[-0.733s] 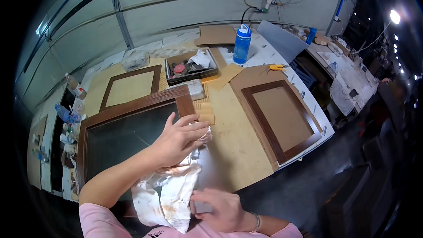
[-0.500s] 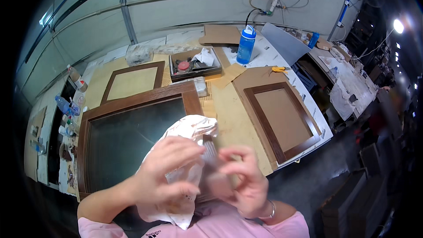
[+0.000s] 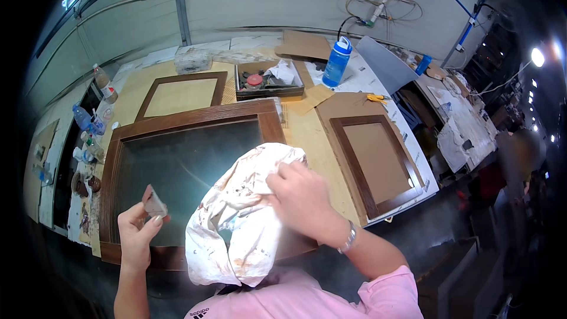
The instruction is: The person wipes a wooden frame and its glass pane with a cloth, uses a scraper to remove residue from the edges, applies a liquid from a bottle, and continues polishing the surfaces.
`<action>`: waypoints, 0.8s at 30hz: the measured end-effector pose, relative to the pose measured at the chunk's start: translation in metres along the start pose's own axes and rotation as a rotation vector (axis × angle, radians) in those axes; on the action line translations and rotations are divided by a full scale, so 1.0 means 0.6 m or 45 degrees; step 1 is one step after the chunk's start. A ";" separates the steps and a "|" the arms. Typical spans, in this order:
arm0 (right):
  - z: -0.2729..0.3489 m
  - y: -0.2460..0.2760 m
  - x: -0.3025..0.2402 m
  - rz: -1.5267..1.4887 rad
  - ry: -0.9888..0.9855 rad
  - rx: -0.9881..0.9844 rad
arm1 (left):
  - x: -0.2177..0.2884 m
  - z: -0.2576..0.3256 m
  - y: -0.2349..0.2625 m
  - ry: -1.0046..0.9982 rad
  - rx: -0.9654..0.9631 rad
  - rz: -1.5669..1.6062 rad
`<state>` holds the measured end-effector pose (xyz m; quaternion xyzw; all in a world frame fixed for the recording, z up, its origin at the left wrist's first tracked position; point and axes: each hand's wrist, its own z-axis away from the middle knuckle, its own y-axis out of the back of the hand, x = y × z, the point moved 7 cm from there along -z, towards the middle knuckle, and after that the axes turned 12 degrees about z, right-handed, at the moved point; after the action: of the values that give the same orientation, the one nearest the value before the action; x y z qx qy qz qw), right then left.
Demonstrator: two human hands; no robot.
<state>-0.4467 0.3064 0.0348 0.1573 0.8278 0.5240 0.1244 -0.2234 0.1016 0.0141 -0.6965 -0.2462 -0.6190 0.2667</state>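
A small, flat, pale scrap (image 3: 155,204), too small for its material to be told, is pinched between the thumb and fingertips of the left hand (image 3: 139,233), which is raised at the lower left above the near edge of the large frame. The right hand (image 3: 301,198) is closed around a fold of a stained white cloth (image 3: 239,218); the cloth is gripped near its top and hangs down in a broad, rumpled drape toward the pink-sleeved chest. A metal bracelet (image 3: 349,239) is worn at the right wrist.

Beneath both hands a large dark-brown wooden frame (image 3: 183,119) with a dark glass panel is laid flat on the tabletop (image 3: 307,142), and its near right part is hidden by the cloth. Just beyond it a smaller brown frame (image 3: 180,77) with a light panel is laid flat. To the right, near the tabletop's edge, another brown frame (image 3: 378,162) with a tan panel is seen.

Farther back a shallow dark tray (image 3: 269,85) filled with small items and a crumpled white rag is set, and a blue bottle (image 3: 338,62) stands upright just to its right. A yellow-handled tool (image 3: 373,98) lies nearby. Several plastic bottles (image 3: 88,124) are gathered along the left side.
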 end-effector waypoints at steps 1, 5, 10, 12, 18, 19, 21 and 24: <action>0.004 -0.014 0.021 -0.136 -0.014 0.042 | -0.008 0.005 0.006 0.002 0.001 0.058; -0.014 0.068 0.141 -0.766 -0.398 0.226 | -0.017 0.032 0.045 -0.008 0.094 0.114; 0.028 0.199 0.305 -1.173 -0.580 1.053 | -0.023 0.018 0.010 0.011 -0.044 0.133; -0.037 0.141 0.262 -1.061 -0.574 0.877 | -0.019 0.020 0.013 0.021 -0.027 0.141; -0.173 -0.144 0.167 -0.231 0.037 0.650 | -0.022 0.017 0.006 0.060 -0.091 0.074; -0.188 -0.164 0.178 -0.375 -0.135 0.526 | -0.024 0.022 0.011 0.071 -0.070 0.070; -0.216 -0.204 0.201 -0.648 -0.477 0.263 | -0.023 0.024 0.024 0.070 -0.083 0.004; -0.248 -0.222 0.231 -0.766 -0.543 0.317 | -0.026 0.023 0.012 0.094 -0.070 -0.041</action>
<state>-0.6464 0.1840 -0.0290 0.0268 0.8497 0.3153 0.4217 -0.2103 0.1053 -0.0031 -0.6764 -0.2301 -0.6549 0.2463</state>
